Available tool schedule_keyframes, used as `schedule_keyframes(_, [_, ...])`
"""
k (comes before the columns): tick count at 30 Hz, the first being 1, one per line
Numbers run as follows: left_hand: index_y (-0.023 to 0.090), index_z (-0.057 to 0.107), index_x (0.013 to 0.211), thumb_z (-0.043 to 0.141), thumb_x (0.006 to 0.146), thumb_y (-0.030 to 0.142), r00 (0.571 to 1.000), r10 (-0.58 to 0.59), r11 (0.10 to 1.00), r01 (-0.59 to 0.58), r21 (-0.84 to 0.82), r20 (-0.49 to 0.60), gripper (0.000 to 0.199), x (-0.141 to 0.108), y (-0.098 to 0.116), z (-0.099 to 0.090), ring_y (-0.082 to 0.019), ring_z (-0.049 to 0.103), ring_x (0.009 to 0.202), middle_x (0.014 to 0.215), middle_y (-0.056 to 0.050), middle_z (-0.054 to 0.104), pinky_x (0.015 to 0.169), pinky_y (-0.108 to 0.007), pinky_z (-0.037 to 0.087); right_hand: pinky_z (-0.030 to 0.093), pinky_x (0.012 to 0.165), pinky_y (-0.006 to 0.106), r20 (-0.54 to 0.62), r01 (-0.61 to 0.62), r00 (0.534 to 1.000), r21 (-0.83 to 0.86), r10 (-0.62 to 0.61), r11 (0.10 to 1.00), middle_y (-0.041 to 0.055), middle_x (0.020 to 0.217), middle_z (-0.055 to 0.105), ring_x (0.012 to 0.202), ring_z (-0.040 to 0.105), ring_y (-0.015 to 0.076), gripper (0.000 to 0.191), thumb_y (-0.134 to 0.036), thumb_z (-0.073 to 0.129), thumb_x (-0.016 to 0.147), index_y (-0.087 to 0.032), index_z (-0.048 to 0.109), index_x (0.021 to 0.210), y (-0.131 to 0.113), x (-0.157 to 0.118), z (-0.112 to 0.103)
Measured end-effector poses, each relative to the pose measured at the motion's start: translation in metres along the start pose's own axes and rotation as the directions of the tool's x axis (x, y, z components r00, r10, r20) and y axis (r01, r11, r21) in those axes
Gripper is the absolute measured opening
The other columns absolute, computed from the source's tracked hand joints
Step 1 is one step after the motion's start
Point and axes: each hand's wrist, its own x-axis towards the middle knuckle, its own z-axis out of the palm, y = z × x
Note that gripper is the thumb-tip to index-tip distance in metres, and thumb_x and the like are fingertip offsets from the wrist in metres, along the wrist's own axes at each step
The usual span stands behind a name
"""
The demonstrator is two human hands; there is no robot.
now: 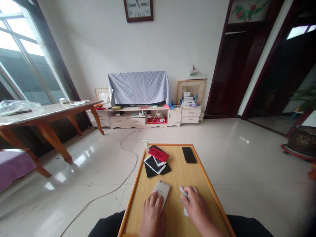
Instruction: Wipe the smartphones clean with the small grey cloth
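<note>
A silver smartphone lies back side up on the small wooden table. My left hand is over its near part, fingers bent onto the back and the thumb near its right edge, holding it against the tabletop. To the right, my right hand pinches a crumpled pale grey-white cloth or tissue; a corner of it hangs below the fingers. The cloth is apart from the phone.
At the table's far left, several phones and dark tablets lie piled, a red phone on top, beside a small pump bottle. A black phone lies far right. A cable runs over the floor left of the table.
</note>
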Motion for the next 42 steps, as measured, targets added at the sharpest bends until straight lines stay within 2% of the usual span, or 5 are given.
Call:
schedule_keyframes(11, [0.027, 0.064, 0.123, 0.05, 0.08, 0.015, 0.975, 0.221, 0.962, -0.217, -0.165, 0.003, 0.047, 0.05, 0.032, 0.002, -0.031, 0.04, 0.14, 0.138, -0.006, 0.059, 0.119, -0.057, 0.022, 0.046, 0.072, 0.028, -0.061, -0.097, 0.992, 0.235, 0.114, 0.967, 0.0046, 0.091, 0.067, 0.08, 0.065, 0.0188, 0.019, -0.03, 0.047, 0.093, -0.023, 0.064, 0.089, 0.009, 0.008, -0.008])
schedule_keyframes(21, [0.022, 0.063, 0.103, 0.051, 0.092, 0.034, 0.996, 0.091, 0.757, -0.053, -0.651, 0.025, 0.02, 0.026, 0.067, 0.022, -0.016, 0.063, 0.081, 0.096, -0.005, 0.069, 0.076, -0.029, 0.049, 0.054, 0.068, 0.03, 0.189, -0.309, 0.942, 0.807, 0.276, 0.504, 0.0031, 0.084, 0.072, 0.08, 0.068, 0.0225, 0.036, -0.054, 0.055, 0.089, -0.021, 0.066, 0.097, -0.021, -0.004, -0.02])
schedule_keyframes(30, [0.02, 0.062, 0.091, 0.046, 0.093, 0.032, 1.0, -0.017, 0.648, 0.003, -0.761, -0.01, 0.02, 0.04, 0.05, 0.016, -0.017, 0.062, 0.081, 0.084, -0.002, 0.068, 0.074, -0.028, 0.047, 0.049, 0.101, 0.037, 0.01, 0.014, 1.0, 0.627, -0.027, 0.779, 0.0099, 0.126, 0.067, 0.115, 0.063, 0.0247, 0.038, -0.044, 0.051, 0.096, -0.025, 0.067, 0.124, -0.039, -0.022, -0.022])
schedule_keyframes(37, [0.024, 0.056, 0.13, 0.063, 0.08, 0.039, 0.994, -0.006, 0.975, -0.02, -0.22, -0.113, 0.052, 0.041, 0.009, -0.006, -0.03, 0.052, 0.124, 0.131, -0.01, 0.061, 0.103, -0.046, 0.038, 0.055, 0.091, 0.035, -0.153, -0.003, 0.983, 0.551, 0.105, 0.835, 0.0105, 0.114, 0.071, 0.104, 0.068, 0.0238, 0.037, -0.044, 0.047, 0.096, -0.022, 0.068, 0.117, -0.028, 0.013, -0.022])
schedule_keyframes(42, [0.023, 0.058, 0.129, 0.061, 0.076, 0.032, 0.999, -0.018, 0.999, 0.017, -0.029, -0.03, 0.054, 0.037, -0.007, -0.016, -0.029, 0.05, 0.126, 0.136, -0.01, 0.06, 0.107, -0.043, 0.033, 0.052, 0.097, 0.037, -0.154, 0.06, 0.988, 0.384, 0.0, 0.921, 0.0115, 0.12, 0.07, 0.111, 0.066, 0.024, 0.04, -0.04, 0.038, 0.099, -0.021, 0.068, 0.117, -0.028, 0.034, -0.008])
